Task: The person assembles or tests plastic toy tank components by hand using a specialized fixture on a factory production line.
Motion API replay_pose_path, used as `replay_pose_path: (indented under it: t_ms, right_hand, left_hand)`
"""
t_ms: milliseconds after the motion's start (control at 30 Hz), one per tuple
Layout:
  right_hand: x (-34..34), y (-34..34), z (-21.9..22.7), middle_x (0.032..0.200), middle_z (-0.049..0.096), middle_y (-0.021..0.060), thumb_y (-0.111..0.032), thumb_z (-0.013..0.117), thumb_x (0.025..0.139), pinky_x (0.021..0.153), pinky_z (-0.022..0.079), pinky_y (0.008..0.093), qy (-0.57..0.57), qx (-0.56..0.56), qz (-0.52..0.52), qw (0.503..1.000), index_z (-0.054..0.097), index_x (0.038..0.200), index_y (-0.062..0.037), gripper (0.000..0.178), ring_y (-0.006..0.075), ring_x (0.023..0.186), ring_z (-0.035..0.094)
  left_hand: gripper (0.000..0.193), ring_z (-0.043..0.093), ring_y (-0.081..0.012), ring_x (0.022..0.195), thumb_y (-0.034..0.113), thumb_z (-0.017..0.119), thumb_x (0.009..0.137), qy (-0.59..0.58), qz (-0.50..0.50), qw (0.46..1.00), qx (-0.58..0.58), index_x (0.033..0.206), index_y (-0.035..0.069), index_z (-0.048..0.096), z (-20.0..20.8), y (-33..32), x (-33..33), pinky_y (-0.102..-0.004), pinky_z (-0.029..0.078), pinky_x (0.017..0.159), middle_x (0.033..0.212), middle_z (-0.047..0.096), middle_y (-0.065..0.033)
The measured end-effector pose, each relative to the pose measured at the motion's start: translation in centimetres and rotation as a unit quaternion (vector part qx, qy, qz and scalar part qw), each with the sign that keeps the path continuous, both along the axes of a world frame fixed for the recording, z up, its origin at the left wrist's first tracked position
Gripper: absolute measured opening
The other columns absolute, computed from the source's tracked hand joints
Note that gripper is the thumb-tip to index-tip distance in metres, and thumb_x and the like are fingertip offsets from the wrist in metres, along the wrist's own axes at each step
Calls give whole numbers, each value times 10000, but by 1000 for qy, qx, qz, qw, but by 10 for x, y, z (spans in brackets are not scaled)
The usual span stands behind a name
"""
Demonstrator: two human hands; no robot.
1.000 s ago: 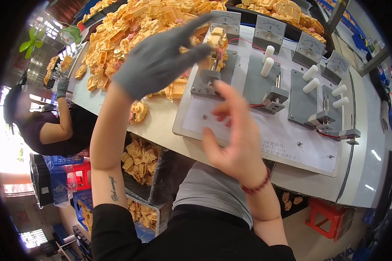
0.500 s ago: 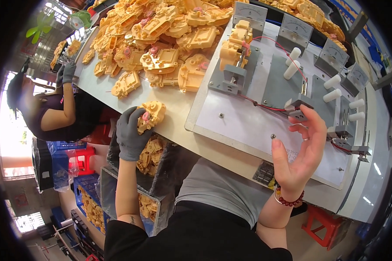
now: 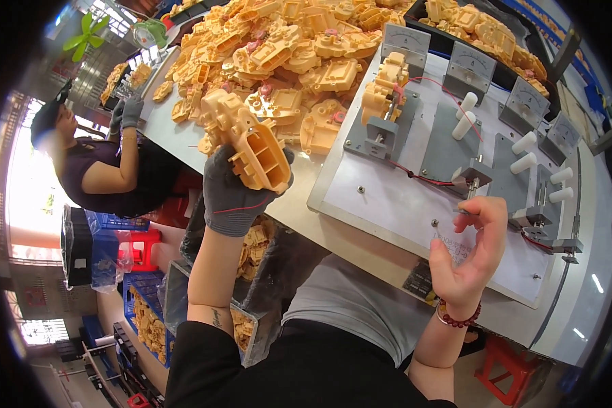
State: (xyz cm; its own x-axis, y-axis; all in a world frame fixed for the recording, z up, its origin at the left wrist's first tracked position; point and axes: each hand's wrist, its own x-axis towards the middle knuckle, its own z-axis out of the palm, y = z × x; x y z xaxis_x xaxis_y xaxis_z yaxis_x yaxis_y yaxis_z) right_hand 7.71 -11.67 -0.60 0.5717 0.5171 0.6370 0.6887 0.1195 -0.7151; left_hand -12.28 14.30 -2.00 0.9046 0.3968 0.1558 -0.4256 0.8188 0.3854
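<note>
Housing (image 3: 243,132) in left hand (image 3: 236,202); now higher

Part pile (image 3: 279,58): spreading over the tabletop (image 3: 299,178), left of the board (image 3: 360,214).
Held part (image 3: 248,139): resting in the left hand (image 3: 234,200), before the pile.
Mounted part (image 3: 382,95): sitting at the board's far left corner.
Meters (image 3: 469,70): standing along the board's far edge.
Pegs (image 3: 464,126): standing before the meters, in pairs.
Bins (image 3: 273,275): sitting below the tabletop's near edge.

A yellow housing (image 3: 254,155) partly hides the left hand (image 3: 236,198); meter markings (image 3: 472,63) are illegibly small.
</note>
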Motion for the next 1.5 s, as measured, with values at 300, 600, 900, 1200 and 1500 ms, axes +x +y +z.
replay_pose_path:
  t_ms: [300,600,900,1200,1500]
  right_hand:
    - [1,-4,4,916,514,104,-21,627,592,633,430,300,78,0,51,996,544,1058,-37,474,224,777,519]
    - [2,-6,6,943,578,132,5,605,618,652,504,346,44,0,46,998,553,1061,-35,448,275,749,578]
    - [5,-7,7,935,577,129,-16,613,595,634,503,336,30,-13,38,999,547,1051,-39,462,267,725,572]
    - [-4,-3,5,896,543,102,-15,616,601,654,467,311,29,-12,46,998,551,1087,-40,491,214,692,536]
    - [-14,-9,-3,678,492,-1,5,617,760,602,350,186,191,2,4,982,352,1351,-40,650,73,632,451]
  left_hand:
    - [342,551,-280,1125,122,733,775,33,25,823,567,1036,10,543,96,20,111,-389,446,980,1245,529,-208]
    - [290,580,-189,999,116,726,798,-93,-130,350,923,1056,85,597,142,-20,282,-327,452,918,1085,609,-40]
    - [250,549,-269,1017,-35,600,786,-135,-138,363,911,1015,66,610,121,-30,269,-346,428,884,1065,555,-82]
    - [489,554,-381,1047,44,561,730,-11,37,269,962,1210,112,494,84,-26,246,-420,447,889,1100,566,-161]
    - [323,647,-256,738,367,589,851,151,-47,354,922,937,91,733,118,-35,186,-372,487,737,785,686,-99]
